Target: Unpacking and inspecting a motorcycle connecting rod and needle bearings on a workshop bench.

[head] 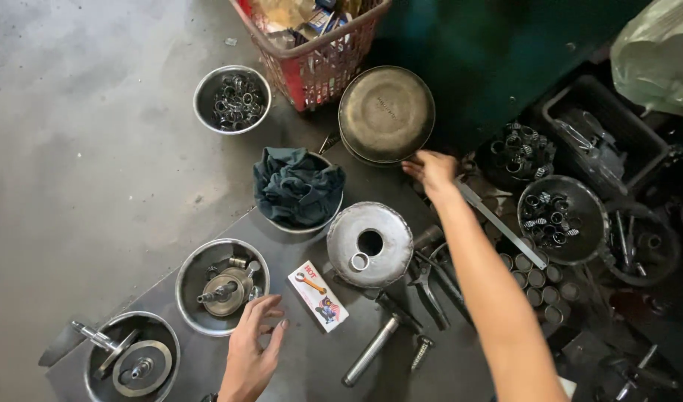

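Note:
My right hand (433,171) reaches far forward, its fingers at the lower right rim of a large upturned metal pan (386,113); whether it grips the rim I cannot tell. My left hand (251,350) hovers open, fingers spread, over the dark metal work surface (312,350). It is just below a steel bowl with an engine part (221,286) and left of a small white box (318,295) printed with a wrench picture. An upside-down funnel-like metal lid with a ring on it (369,244) lies between my arms.
A bowl with a dark cloth (298,187), a bowl of small rings (232,99), a red basket (315,45), a bowl with a crank part (131,359). Pliers and metal rods (401,327) lie by my right arm. Trays of bearings (561,217) crowd the right.

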